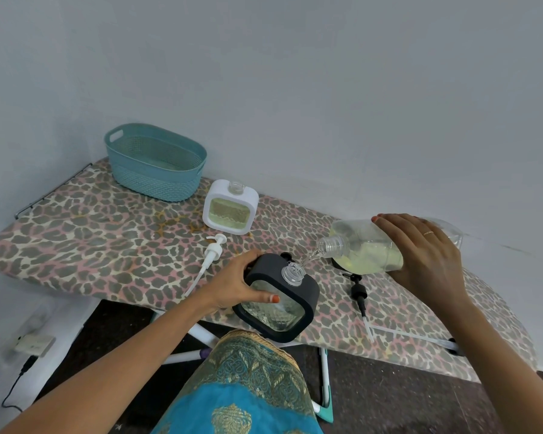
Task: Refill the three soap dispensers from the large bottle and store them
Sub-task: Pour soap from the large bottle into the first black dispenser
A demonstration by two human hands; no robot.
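the left hand (235, 283) grips the black dispenser (304, 296) by its side, thumb curled over the front, holding it tilted at the near edge of the ironing board (91, 233). the right hand (420, 255) grasps the large bottle (361, 245), tipped on its side, a thin stream running from its neck into the dispenser's open mouth. the white dispenser (231, 208) stands uncapped further back, its white pump (212, 250) lying near it, a black pump (358, 289) to the right, and a teal basket (157, 180) at the far left
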